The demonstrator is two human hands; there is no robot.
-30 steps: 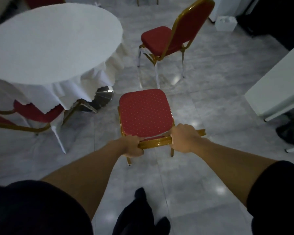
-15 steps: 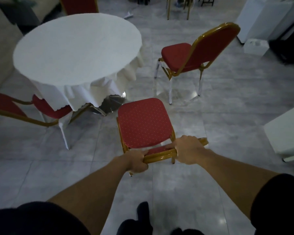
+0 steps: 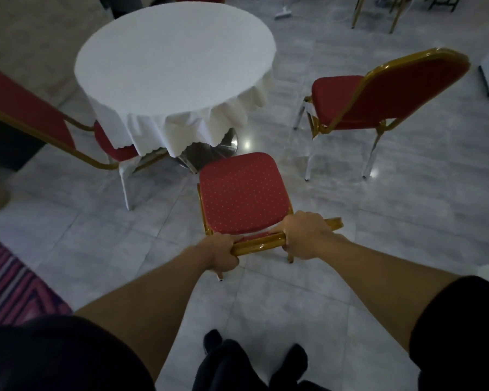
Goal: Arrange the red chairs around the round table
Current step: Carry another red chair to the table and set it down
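The held chair [image 3: 242, 194] has moved closer to the round table [image 3: 172, 57] (its seat front now near the base).

No text, label, brand, number or sign can be read anywhere in the view.

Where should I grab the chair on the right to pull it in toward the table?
Take the chair on the right by the top rail of its backrest, from behind. Its seat faces the round table and its back points away, so the gold rail is the nearest free, graspable edge.
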